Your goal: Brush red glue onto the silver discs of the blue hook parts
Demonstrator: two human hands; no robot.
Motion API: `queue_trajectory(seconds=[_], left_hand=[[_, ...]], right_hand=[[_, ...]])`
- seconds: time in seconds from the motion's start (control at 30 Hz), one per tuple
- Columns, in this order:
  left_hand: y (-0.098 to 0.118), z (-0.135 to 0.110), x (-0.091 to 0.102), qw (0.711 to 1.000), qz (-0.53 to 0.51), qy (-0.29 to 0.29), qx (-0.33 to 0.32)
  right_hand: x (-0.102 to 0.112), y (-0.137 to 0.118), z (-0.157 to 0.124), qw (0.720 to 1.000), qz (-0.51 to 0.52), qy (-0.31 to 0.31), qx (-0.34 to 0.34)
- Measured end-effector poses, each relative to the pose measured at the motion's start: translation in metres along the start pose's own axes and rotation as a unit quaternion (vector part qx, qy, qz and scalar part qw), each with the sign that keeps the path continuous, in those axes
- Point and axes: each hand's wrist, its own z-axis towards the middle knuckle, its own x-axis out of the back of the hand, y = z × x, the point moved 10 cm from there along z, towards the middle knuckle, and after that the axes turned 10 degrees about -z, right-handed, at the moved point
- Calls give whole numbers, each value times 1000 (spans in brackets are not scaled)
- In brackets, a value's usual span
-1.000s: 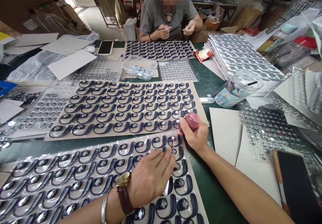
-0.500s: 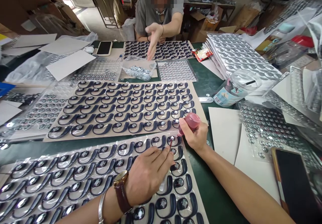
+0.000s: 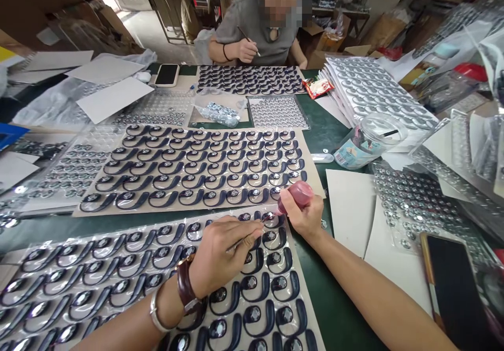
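Note:
My right hand [image 3: 307, 217] is closed round a pink squeeze bottle [image 3: 296, 196], tilted with its nozzle down and to the left. The nozzle is close to a dark curved piece with a round faceted gem [image 3: 270, 217] at the top right of the near sheet [image 3: 301, 293]. My left hand [image 3: 224, 251], above that sheet, pinches a thin stick-like tool [image 3: 264, 218]. Its tip points at the same piece, near the nozzle; most of the tool is hidden by the fingers. Rows of similar gem-set dark pieces lie under clear film on the sheet.
A second sheet of pieces [image 3: 197, 164] lies just beyond. Across the table a person [image 3: 244, 41] holds a thin stick over another sheet. A bag of gems [image 3: 218, 113], a clear plastic jar [image 3: 362, 141], gem trays [image 3: 409, 204] and a phone [image 3: 452, 282] surround the work.
My left hand has shifted left and turned, tilting its tool flatter. My right hand stays nearly still with the bottle. The person opposite has drawn back an outstretched hand and now holds a stick.

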Motion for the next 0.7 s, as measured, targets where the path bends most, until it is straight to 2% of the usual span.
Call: queue_trajectory(seconds=[0.13, 0.23, 0.33, 0.4, 0.47, 0.5, 0.53, 0.57, 0.63, 0.67, 0.7], left_hand=[[4, -5, 24, 998, -16, 58, 14], [19, -25, 64, 993, -5, 115, 17], [34, -68, 117, 984, 34, 165, 51], [42, -110, 157, 966, 95, 218, 106], [51, -160, 197, 934, 153, 282, 157], [55, -186, 214, 915, 184, 308, 182], [55, -211, 226, 895, 222, 313, 226], [56, -235, 237, 875, 264, 312, 257], [53, -274, 247, 839, 354, 271, 311], [50, -288, 247, 825, 402, 229, 324], [45, -303, 247, 805, 441, 195, 345]], right_hand=[[11, 6, -1, 999, 8, 52, 8], [16, 2, 0, 997, -4, 71, 40], [20, -14, 3, 993, -25, 80, 83], [22, -28, 7, 991, -42, 72, 100], [25, -43, 11, 988, -89, 49, 114], [17, -56, 9, 968, -195, -3, 161], [8, -69, 2, 930, -283, -55, 229], [2, -75, -9, 881, -361, -99, 287], [2, -72, -33, 793, -466, -144, 366], [6, -66, -44, 767, -491, -147, 386], [13, -57, -51, 765, -499, -137, 383]])
